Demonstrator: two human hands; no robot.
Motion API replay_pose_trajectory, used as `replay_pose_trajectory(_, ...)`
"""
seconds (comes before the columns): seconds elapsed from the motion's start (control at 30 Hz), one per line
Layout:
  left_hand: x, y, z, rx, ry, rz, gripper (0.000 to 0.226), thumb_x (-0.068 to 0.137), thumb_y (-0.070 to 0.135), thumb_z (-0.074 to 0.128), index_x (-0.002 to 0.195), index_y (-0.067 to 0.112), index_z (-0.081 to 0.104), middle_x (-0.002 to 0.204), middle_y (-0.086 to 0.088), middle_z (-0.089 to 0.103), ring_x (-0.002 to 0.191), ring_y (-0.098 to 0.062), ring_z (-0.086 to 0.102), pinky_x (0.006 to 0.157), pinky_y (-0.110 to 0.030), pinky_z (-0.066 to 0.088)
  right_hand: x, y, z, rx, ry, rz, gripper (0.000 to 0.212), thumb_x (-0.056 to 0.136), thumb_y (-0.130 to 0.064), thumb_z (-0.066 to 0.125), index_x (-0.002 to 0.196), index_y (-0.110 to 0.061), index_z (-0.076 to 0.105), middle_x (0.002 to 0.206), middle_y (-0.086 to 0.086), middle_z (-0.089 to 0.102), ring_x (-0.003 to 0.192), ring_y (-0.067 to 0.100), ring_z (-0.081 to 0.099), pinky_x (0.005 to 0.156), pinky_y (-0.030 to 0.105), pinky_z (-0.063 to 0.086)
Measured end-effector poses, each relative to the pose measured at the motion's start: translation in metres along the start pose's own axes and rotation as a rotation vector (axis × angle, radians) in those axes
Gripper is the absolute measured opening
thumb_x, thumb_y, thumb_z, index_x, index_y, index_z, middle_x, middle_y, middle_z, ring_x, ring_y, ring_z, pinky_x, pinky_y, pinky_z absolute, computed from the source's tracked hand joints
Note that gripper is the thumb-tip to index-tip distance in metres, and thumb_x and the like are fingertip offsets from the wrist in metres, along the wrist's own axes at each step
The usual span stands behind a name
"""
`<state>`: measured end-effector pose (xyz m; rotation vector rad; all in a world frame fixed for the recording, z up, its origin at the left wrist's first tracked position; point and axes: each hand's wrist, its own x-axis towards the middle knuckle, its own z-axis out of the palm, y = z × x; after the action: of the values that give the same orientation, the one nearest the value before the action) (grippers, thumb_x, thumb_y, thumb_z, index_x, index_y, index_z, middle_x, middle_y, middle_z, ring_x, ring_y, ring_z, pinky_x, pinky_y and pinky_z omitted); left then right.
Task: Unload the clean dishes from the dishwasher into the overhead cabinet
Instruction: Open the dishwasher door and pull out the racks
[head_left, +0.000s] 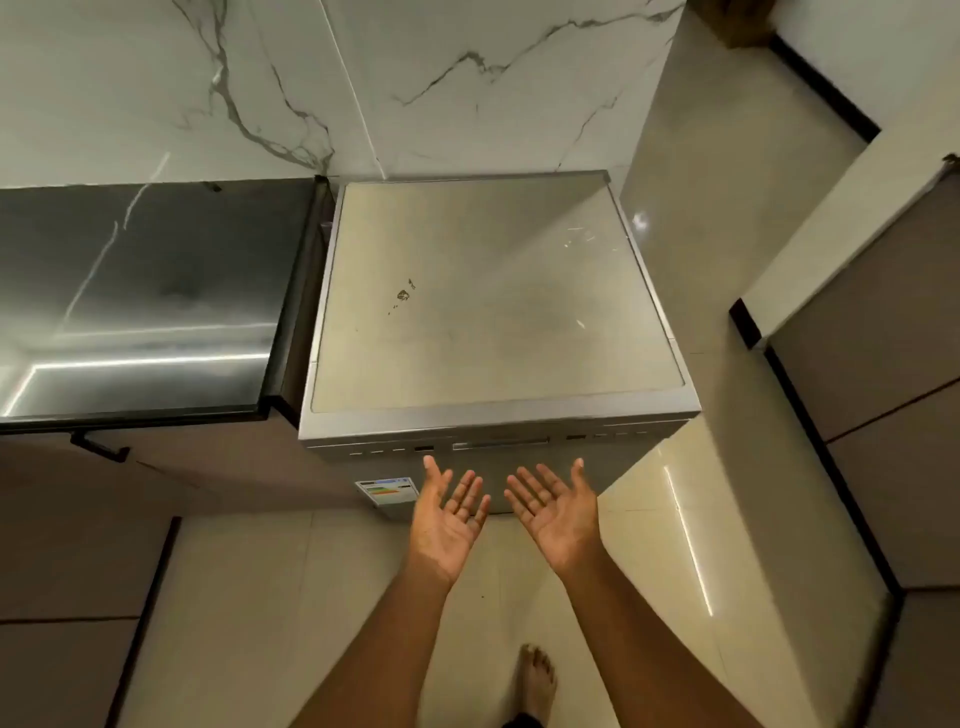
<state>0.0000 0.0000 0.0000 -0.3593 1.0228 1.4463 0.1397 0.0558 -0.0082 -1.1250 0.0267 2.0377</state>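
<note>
Unreadable label (388, 491) on dishwasher (493, 312) front

dishwasher (498, 312) interior hidden behind closed door, energy label (388, 491) print unreadable

1. A home kitchen: a freestanding steel dishwasher (493, 312) stands beside a glossy dark countertop (140, 296).
2. Marble-veined wall tiles (311, 78) rise behind them.
3. Brown cabinet fronts (62, 545) and a bare foot (537, 680) on the glossy floor tiles (260, 597) suggest a household.
</note>
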Motion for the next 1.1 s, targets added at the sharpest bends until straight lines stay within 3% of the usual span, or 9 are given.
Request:
replay_pose_trajectory(0.2,0.055,-0.011,0.026,-0.169,0.003,0.035,0.068,0.085,0.058,0.060,0.133,0.012,0.050,0.134,-0.013,0.055,0.127,-0.028,0.051,0.112,-0.048,0.037,0.059,-0.018,0.017,0.102,0.069,0.004,0.057,0.101,-0.044,0.043,0.140,-0.003,0.047,0.140,0.021,0.053,0.128,0.036,0.052,0.108,0.049,0.040)
replay_pose_trajectory(0.33,0.071,-0.014,0.034,-0.253,-0.012,0.058,0.054,0.086,0.054,0.061,0.117,0.010,0.055,0.127,-0.012,0.056,0.126,-0.028,0.053,0.112,-0.049,0.037,0.072,-0.020,0.017,0.176,-0.010,0.028,0.062,0.093,-0.053,0.052,0.132,-0.004,0.052,0.130,0.021,0.056,0.131,0.038,0.050,0.114,0.050,0.036)
replay_pose_trajectory(0.43,0.075,-0.019,0.035,-0.265,-0.022,0.069,0.045,0.089,0.051,0.059,0.109,0.011,0.058,0.116,-0.009,0.059,0.120,-0.027,0.055,0.112,-0.046,0.038,0.077,-0.015,0.012,0.204,-0.064,0.013,0.066,0.087,-0.057,0.061,0.126,-0.005,0.054,0.118,0.018,0.059,0.120,0.036,0.056,0.113,0.049,0.036)
replay_pose_trajectory(0.57,0.083,-0.022,0.030,-0.232,-0.076,0.056,0.042,0.082,0.049,0.063,0.101,0.010,0.061,0.098,-0.007,0.064,0.102,-0.022,0.062,0.111,-0.039,0.040,0.081,-0.009,0.011,0.162,-0.110,-0.033,0.054,0.087,-0.050,0.066,0.120,-0.009,0.057,0.103,0.013,0.063,0.108,0.029,0.059,0.115,0.047,0.036)
replay_pose_trajectory(0.63,0.087,-0.023,0.026,-0.177,-0.078,0.066,0.045,0.078,0.048,0.065,0.102,0.010,0.061,0.098,-0.007,0.065,0.100,-0.020,0.063,0.108,-0.037,0.042,0.082,-0.007,0.012,0.074,-0.116,-0.043,0.051,0.083,-0.048,0.066,0.116,-0.010,0.062,0.103,0.011,0.067,0.107,0.025,0.062,0.114,0.044,0.039)
replay_pose_trajectory(0.83,0.098,-0.025,0.029,-0.023,0.007,0.154,0.054,0.079,0.047,0.070,0.116,0.009,0.060,0.099,-0.008,0.067,0.095,-0.019,0.066,0.092,-0.034,0.054,0.083,-0.005,0.011,-0.066,-0.082,-0.092,0.072,0.067,-0.051,0.073,0.122,-0.007,0.061,0.108,0.010,0.074,0.105,0.022,0.071,0.101,0.038,0.051)
replay_pose_trajectory(1.0,0.097,-0.031,0.039,0.000,0.036,0.207,0.067,0.072,0.054,0.068,0.120,0.009,0.058,0.098,-0.007,0.066,0.088,-0.016,0.065,0.094,-0.033,0.053,0.088,0.000,0.016,-0.143,0.000,-0.143,0.086,0.064,-0.061,0.068,0.131,-0.007,0.056,0.115,0.011,0.069,0.106,0.022,0.069,0.091,0.034,0.056)
replay_pose_trajectory(1.1,0.100,-0.032,0.039,-0.005,0.048,0.222,0.081,0.068,0.058,0.067,0.128,0.005,0.055,0.109,-0.011,0.066,0.097,-0.019,0.065,0.091,-0.032,0.056,0.091,0.005,0.019,-0.138,0.020,-0.170,0.089,0.054,-0.066,0.068,0.122,-0.008,0.060,0.108,0.009,0.071,0.096,0.018,0.072,0.089,0.033,0.057)
